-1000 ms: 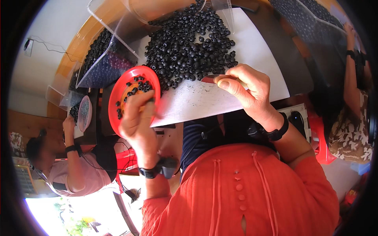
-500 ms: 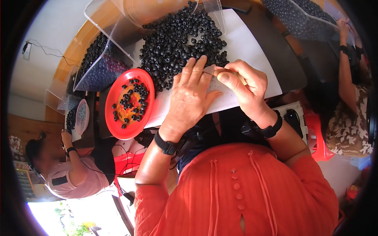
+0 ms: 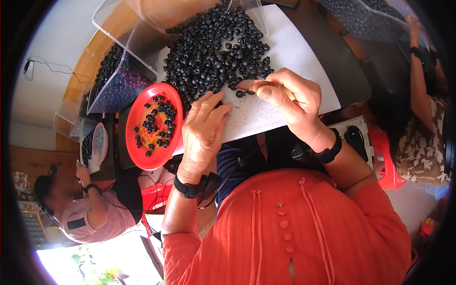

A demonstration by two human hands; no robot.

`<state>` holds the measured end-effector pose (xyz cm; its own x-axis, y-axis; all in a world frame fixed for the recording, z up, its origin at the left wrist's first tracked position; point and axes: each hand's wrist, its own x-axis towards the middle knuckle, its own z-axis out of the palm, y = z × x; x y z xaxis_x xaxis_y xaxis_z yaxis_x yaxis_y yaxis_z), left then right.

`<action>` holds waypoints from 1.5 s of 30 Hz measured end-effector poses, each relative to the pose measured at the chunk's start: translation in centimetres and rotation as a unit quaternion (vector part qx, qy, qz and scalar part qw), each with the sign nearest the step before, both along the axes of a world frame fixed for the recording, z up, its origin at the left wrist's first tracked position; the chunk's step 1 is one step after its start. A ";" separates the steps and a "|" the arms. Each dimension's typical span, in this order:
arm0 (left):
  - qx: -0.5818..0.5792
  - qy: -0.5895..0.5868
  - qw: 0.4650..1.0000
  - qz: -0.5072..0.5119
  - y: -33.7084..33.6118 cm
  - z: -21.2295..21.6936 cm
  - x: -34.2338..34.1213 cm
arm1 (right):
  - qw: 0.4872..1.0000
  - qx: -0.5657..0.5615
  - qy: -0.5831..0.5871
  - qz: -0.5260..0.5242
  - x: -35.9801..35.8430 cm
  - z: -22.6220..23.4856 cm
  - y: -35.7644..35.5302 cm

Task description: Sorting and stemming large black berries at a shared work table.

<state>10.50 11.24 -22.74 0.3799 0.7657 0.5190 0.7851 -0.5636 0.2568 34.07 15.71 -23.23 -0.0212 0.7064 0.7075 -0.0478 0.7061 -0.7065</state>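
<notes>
A heap of small black beads [image 3: 204,57] with holes covers much of the white board [image 3: 299,57] in front of me. My left hand [image 3: 203,127] is at the heap's near edge, fingers curled, with a black bead [image 3: 219,104] between thumb and forefinger. My right hand [image 3: 294,102] grips what looks like a small knife [image 3: 245,85]. Its thin blade points left, and most of its handle is hidden in my fist. A few loose beads [image 3: 240,93] lie just under the blade tip. To the left, a red plate [image 3: 131,116] holds several more black beads.
Clear plastic bins [image 3: 111,90] with beads stand at the back left. Another clear bin [image 3: 365,23] is at the far right. Two co-workers sit nearby: a person in a pale shirt [image 3: 102,211] at left, another in patterned clothing [image 3: 422,147] at right. Dark tabletop [image 3: 339,57] borders the board.
My left hand has drawn back toward me and left, from lying spread beside the blade to pinching a bead. My right hand stays nearly in place with the knife.
</notes>
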 end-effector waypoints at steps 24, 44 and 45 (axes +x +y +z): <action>0.038 -0.050 0.996 0.059 -0.6 -0.2 0.4 | 0.999 0.023 -0.035 0.004 -0.5 -0.5 0.3; 0.017 0.023 0.990 0.139 -0.2 1.1 0.7 | 0.996 0.051 -0.070 -0.007 -0.6 -0.4 0.3; 0.017 0.023 0.990 0.140 -0.1 1.2 0.7 | 0.996 0.056 -0.071 -0.011 -0.7 -0.4 0.3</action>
